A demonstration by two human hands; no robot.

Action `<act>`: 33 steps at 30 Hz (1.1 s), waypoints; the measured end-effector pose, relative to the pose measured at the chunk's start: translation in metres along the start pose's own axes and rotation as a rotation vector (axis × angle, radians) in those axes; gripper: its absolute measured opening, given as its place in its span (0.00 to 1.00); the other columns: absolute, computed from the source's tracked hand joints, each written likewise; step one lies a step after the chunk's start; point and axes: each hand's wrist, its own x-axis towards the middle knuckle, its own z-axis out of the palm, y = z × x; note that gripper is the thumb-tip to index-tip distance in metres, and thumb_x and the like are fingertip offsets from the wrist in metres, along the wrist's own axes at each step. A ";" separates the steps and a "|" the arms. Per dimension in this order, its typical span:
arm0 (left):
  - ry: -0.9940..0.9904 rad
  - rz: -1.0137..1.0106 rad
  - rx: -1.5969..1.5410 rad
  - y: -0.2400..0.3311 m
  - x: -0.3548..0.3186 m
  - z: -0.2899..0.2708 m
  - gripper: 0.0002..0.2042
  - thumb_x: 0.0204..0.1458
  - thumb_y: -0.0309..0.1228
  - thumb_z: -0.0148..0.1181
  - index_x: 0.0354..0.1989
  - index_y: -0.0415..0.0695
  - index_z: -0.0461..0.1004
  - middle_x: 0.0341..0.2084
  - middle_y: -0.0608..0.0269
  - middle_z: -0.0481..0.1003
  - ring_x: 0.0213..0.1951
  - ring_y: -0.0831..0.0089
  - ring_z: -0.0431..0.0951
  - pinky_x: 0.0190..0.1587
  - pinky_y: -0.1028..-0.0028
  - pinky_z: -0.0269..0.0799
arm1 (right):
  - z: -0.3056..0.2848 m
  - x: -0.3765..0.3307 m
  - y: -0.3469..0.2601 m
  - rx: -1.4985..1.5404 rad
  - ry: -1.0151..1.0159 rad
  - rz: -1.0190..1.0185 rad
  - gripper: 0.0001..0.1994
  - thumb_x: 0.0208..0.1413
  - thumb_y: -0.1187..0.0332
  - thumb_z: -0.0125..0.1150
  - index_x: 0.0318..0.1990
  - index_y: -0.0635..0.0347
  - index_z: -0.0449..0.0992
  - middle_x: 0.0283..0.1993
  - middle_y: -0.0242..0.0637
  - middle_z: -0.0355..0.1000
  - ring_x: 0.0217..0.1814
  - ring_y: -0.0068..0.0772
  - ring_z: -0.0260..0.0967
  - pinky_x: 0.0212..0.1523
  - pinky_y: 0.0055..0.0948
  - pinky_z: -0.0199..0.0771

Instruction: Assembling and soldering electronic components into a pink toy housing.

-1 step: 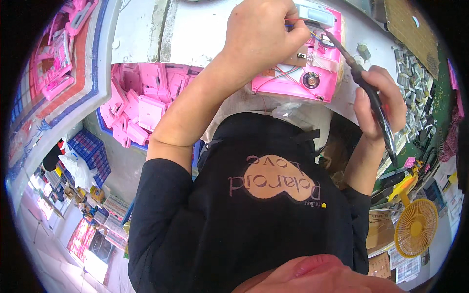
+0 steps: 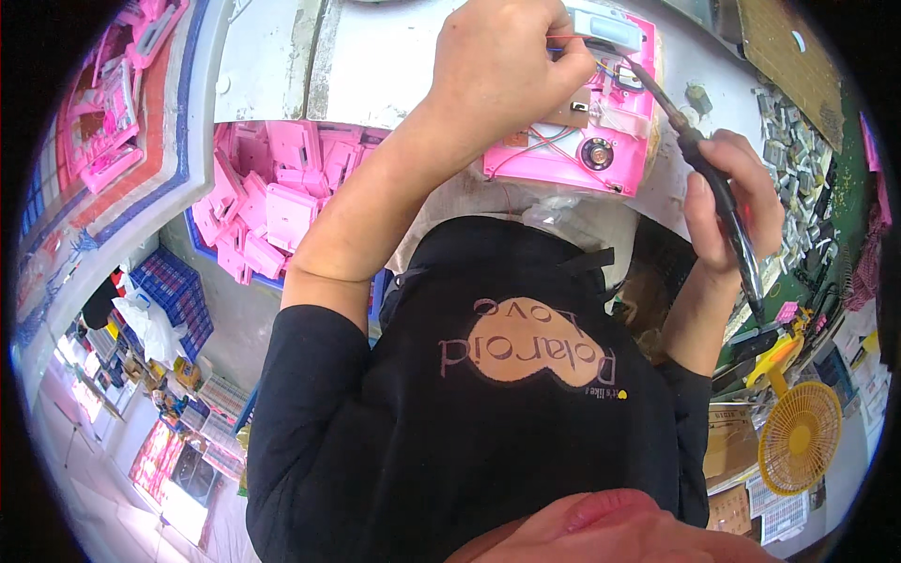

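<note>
My left hand is closed in a pinch on a thin red wire over the pink plastic housing. In my right hand is a soldering iron with a black handle, held like a pen. Its tip points at the lower edge of a light grey-blue block at the housing's far side. Whether the tip touches anything is too small to tell. Inside the housing sit a round black speaker, a brown circuit board and several thin coloured wires.
A blue-rimmed bin of pink plastic parts stands left of my lap. More pink parts lie farther left. Many small metal pieces are spread over the right side of the bench. A yellow fan is at the lower right.
The soldering iron and my right hand have shifted very slightly to the right. My left hand has stayed in place with the wire.
</note>
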 end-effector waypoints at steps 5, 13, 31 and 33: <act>-0.011 -0.005 0.004 0.000 0.000 0.000 0.06 0.45 0.25 0.64 0.23 0.37 0.73 0.27 0.54 0.71 0.28 0.59 0.76 0.32 0.65 0.74 | -0.010 -0.010 -0.008 -0.023 0.025 0.016 0.14 0.48 0.79 0.68 0.45 0.71 0.77 0.34 0.51 0.77 0.36 0.40 0.76 0.40 0.31 0.76; -0.050 -0.018 -0.020 -0.002 0.000 -0.001 0.05 0.45 0.26 0.65 0.27 0.38 0.75 0.30 0.55 0.72 0.31 0.60 0.76 0.36 0.64 0.72 | -0.015 -0.023 -0.004 0.002 0.100 0.047 0.15 0.48 0.80 0.67 0.45 0.74 0.76 0.35 0.51 0.77 0.37 0.41 0.75 0.46 0.35 0.76; -0.413 0.112 -0.220 0.005 -0.012 0.004 0.04 0.59 0.25 0.62 0.39 0.38 0.78 0.25 0.63 0.76 0.27 0.80 0.75 0.32 0.77 0.71 | 0.025 -0.010 0.000 0.014 0.044 0.232 0.27 0.55 0.82 0.66 0.63 0.62 0.72 0.50 0.42 0.79 0.54 0.31 0.77 0.58 0.31 0.73; -0.411 0.124 -0.238 0.005 -0.011 0.005 0.05 0.59 0.26 0.62 0.40 0.37 0.78 0.26 0.64 0.77 0.28 0.81 0.74 0.32 0.77 0.71 | 0.036 -0.001 0.002 -0.036 0.000 0.248 0.26 0.54 0.80 0.67 0.62 0.60 0.74 0.49 0.39 0.78 0.52 0.29 0.76 0.56 0.28 0.73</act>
